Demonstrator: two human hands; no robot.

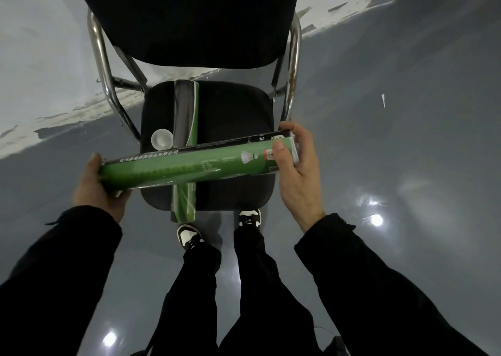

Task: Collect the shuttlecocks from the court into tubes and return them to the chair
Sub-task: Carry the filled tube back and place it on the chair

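- Head view: both hands hold a green tube (189, 167) crosswise above the chair (233, 106) seat.
- Left hand (99, 190) cups the tube's near-left end; right hand (296, 163) wraps fingers and thumb round the capped end.
- Second tube (185, 114) lies lengthwise on the seat, its front end overhanging the seat edge; a clear cap (161, 139) rests just beside it.
- Step in hand, as judged: returning the tube to the chair.
- Next move calls for lowering it onto the seat beside the second tube, clear of the cap, before letting go.

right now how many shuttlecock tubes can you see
2: one tube held crosswise above the chair seat by both hands, the other tube lying lengthwise on the seat beneath it.
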